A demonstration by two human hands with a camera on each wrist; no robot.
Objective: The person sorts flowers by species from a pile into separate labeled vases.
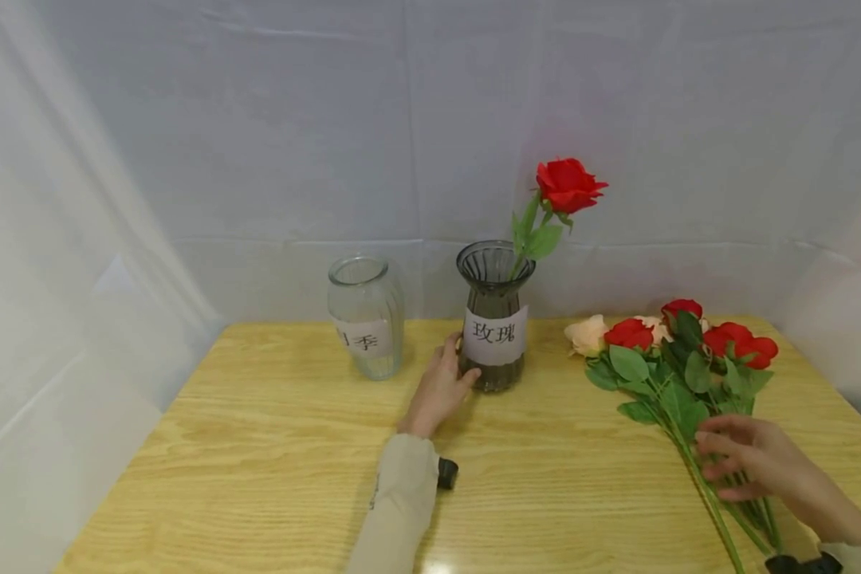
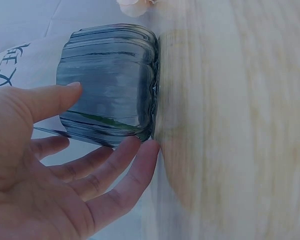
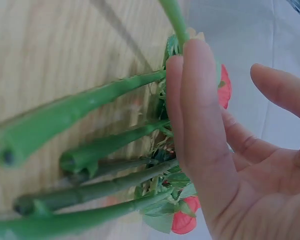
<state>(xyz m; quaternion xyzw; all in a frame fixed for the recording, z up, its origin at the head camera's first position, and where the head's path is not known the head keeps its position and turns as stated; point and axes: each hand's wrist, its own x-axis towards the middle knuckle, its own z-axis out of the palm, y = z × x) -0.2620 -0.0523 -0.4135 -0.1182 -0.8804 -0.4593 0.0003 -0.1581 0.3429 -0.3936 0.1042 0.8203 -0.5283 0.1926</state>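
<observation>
My left hand (image 1: 441, 391) is at the lower left side of a dark grey glass vase (image 1: 495, 375), its thumb across the front and its curved fingers around the side. In the left wrist view, the fingertips lie right along the edge of the vase's base (image 2: 110, 75). One red rose (image 1: 568, 186) stands in this vase, leaning right. My right hand (image 1: 760, 462) is over the stems of a bunch of flowers, fingers apart and loosely bent. Several green stems (image 3: 85, 110) run behind its fingers in the right wrist view; none is pinched.
A clear glass vase (image 1: 383, 359) with a paper label stands left of the dark one, which bears a label (image 1: 495, 336) too. Red roses (image 1: 739, 343) and pale peach flowers (image 1: 586, 335) lie at the wooden table's (image 1: 273, 462) right side. A white cloth (image 1: 294, 143) hangs behind.
</observation>
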